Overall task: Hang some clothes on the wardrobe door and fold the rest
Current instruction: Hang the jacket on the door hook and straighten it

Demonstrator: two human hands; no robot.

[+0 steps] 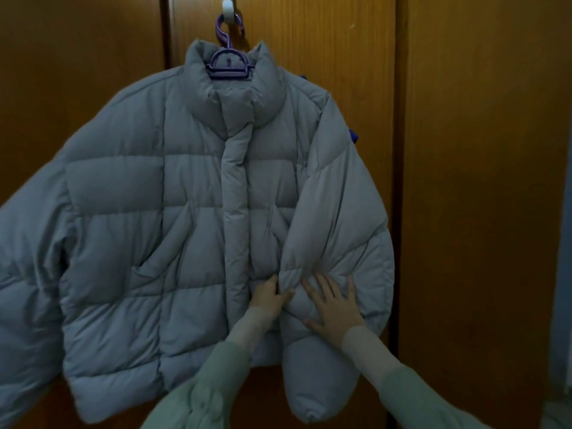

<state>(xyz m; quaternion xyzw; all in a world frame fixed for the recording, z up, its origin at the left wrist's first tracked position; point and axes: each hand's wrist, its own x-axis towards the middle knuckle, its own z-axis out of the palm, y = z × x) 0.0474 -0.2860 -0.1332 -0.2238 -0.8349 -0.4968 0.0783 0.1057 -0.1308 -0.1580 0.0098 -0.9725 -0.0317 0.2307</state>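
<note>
Jacket [173,212] hangs on wardrobe door [464,150]; left hand [268,300] pinches sleeve fold, right hand [332,305] pressed flat alongside.

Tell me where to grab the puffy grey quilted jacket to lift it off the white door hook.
Grip the purple plastic hanger by its neck, just under the white door hook, coming from the front and above. That is probably the best hold: the puffy grey quilted jacket hangs from it, its padding is bulky and soft, and the neck stands exposed in the open collar.

A pale wall strip [565,274] shows at the right edge of view
</note>
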